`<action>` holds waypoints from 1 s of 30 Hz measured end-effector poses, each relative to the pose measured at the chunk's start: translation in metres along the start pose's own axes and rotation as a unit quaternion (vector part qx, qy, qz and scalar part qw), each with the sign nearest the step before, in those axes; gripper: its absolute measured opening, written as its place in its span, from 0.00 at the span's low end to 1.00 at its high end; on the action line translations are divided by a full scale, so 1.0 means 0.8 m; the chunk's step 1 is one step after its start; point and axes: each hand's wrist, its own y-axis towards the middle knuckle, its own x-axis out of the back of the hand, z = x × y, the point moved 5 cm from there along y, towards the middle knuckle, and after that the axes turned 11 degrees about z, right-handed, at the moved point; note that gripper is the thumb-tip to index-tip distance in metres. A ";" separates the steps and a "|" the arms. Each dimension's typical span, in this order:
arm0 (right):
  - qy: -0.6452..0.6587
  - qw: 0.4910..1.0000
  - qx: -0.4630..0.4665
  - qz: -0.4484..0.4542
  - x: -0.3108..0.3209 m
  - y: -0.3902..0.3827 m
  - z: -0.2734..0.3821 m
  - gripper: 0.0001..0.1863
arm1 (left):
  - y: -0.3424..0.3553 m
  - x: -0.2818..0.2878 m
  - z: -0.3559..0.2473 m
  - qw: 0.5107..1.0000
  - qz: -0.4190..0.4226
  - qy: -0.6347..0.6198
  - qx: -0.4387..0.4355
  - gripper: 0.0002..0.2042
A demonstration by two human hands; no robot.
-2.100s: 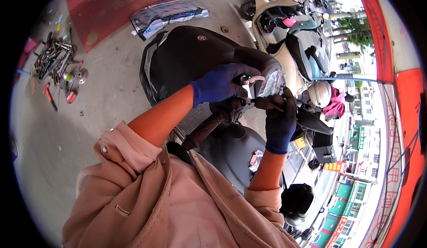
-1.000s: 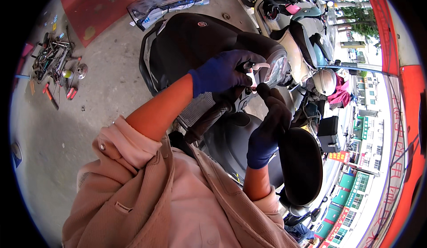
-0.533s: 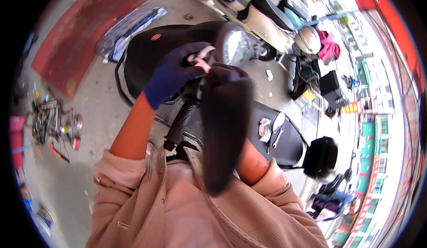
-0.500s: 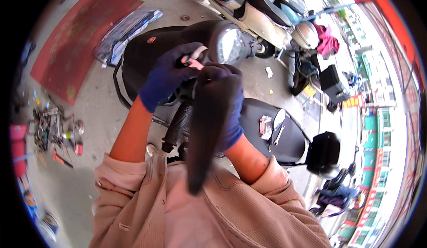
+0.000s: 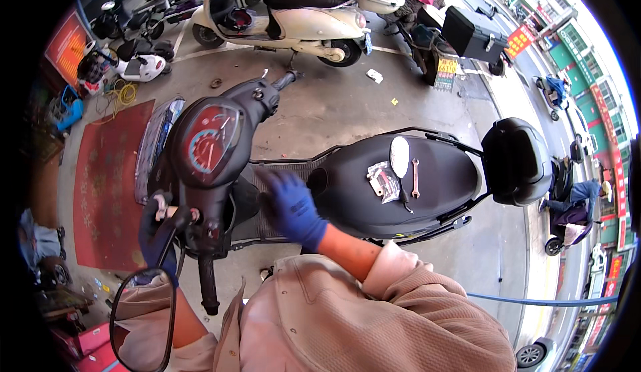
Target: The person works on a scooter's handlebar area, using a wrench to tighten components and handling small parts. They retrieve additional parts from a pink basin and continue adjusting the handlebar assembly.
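A dark scooter stands before me, its round dashboard (image 5: 208,146) facing up. My left hand (image 5: 157,242), in a blue glove, is wrapped round the stem of a black rear-view mirror (image 5: 143,318) beside the left handlebar grip (image 5: 208,282). The stem partly covers the fingers, and a small pale piece shows at the fingertips. The mirror's glass reflects my sleeve. My right hand (image 5: 297,212), also blue-gloved, is over the footboard between dashboard and seat; its blurred fingers look apart, with nothing visible in them. On the black seat (image 5: 434,161) lie another mirror (image 5: 399,158), a wrench (image 5: 415,178) and a small plastic bag of parts (image 5: 382,183).
A black top box (image 5: 517,161) sits behind the seat. A cream scooter (image 5: 300,28) is parked across the far side. Red matting (image 5: 110,185) covers ground at left, beside a plastic-wrapped bundle (image 5: 155,148). A road with vehicles runs along the right.
The view has swung so the whole scooter shows. Both hands were together on the mirror; now the left is at the left handlebar with it, and the right has come away over the footboard.
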 end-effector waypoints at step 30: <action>0.415 0.843 -0.263 0.219 0.083 -0.023 -0.269 0.09 | 0.086 -0.290 0.076 0.944 0.137 0.220 0.204 0.23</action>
